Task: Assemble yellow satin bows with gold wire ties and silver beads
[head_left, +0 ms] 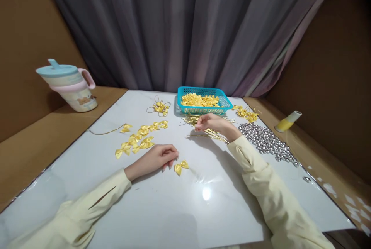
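One yellow bow lies just beside the left hand, fingers curled, grip unclear; apparently set apart for reach. Right hand over gold wires, fingertips together, can't tell if pinching one. Beyond, turquoise basket corrals yellow pieces.

Blue-lidded mug, gray curtain

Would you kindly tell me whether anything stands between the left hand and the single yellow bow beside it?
Nothing visible stands in the way: the yellow bow lies on the white tabletop, right beside the left hand.
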A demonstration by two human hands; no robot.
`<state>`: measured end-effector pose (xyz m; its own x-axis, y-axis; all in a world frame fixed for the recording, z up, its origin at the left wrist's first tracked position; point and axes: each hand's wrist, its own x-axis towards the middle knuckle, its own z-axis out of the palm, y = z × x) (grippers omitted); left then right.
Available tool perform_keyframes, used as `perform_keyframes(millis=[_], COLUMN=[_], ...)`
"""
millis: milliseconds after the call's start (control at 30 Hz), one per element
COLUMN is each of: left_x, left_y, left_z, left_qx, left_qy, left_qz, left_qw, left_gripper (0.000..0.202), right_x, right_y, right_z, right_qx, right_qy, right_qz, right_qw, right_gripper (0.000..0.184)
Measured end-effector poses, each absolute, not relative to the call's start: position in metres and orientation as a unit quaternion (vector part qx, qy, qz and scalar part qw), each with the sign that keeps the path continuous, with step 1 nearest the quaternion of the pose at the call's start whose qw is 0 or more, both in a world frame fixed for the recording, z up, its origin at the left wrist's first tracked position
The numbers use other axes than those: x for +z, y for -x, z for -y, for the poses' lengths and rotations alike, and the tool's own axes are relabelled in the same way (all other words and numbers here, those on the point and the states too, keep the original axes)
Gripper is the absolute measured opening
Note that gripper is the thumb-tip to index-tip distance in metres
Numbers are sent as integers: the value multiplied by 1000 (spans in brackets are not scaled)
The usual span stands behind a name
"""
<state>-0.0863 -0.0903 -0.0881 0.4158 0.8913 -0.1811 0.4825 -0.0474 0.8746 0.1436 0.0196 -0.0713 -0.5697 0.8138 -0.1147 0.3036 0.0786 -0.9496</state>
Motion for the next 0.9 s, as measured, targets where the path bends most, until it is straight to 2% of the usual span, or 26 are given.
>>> perform_keyframes(millis=[200, 267, 333, 500, 667, 900], left_x=[-88, -82, -77, -73, -75, -73], left_y=[85, 80, 73, 65, 72, 73], left_z=[86, 90, 96, 105, 104, 106], left_qx=[331, 344, 335, 338, 334, 316], left_qy=[-670, -670, -671, -657, -647, -653], left_qz=[-513, -504, -487, -413, -485, -502], left_qw=[422, 423, 447, 533, 484, 471], left_gripper=[31, 38, 41, 32, 22, 24], right_x=[-61, -56, -51, -45, -54, -65], right_y=[-135, -129, -122, -103, -99, -101], right_z=[1, 7, 14, 26, 30, 38], right_qx=[608, 624, 637, 663, 685, 735], right_qy=[333, 311, 293, 275, 282, 289], right_qz=[684, 684, 683, 672, 641, 584], right_qw=[227, 218, 206, 185, 200, 191], right_gripper=[16, 15, 13, 10, 17, 30])
